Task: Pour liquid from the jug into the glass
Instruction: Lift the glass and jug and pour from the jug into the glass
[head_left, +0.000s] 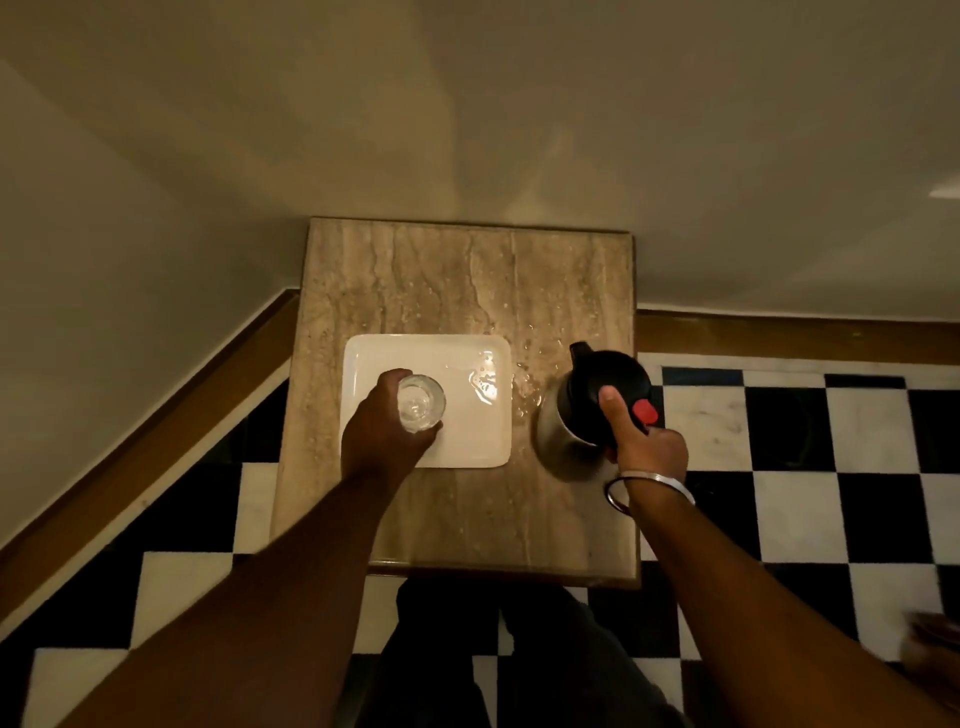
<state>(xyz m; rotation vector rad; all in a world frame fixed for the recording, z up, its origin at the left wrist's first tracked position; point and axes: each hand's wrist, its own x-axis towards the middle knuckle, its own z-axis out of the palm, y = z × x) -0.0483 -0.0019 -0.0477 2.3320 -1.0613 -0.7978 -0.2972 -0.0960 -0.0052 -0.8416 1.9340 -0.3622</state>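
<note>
A clear glass (421, 402) stands upright on the left part of a white square plate (467, 441). My left hand (379, 426) is wrapped around the glass from its left side. To the right of the plate stands a steel jug (558, 421) with a black lid and a red button, its spout pointing away from me. My right hand (641, 441) grips the jug's handle, thumb resting on the lid. The jug looks upright on the table.
The small stone-topped table (441, 280) stands against a pale wall. Water droplets and a wet patch (524, 374) lie between plate and jug and on the plate's right side. A black-and-white chequered floor surrounds the table; my legs are below its front edge.
</note>
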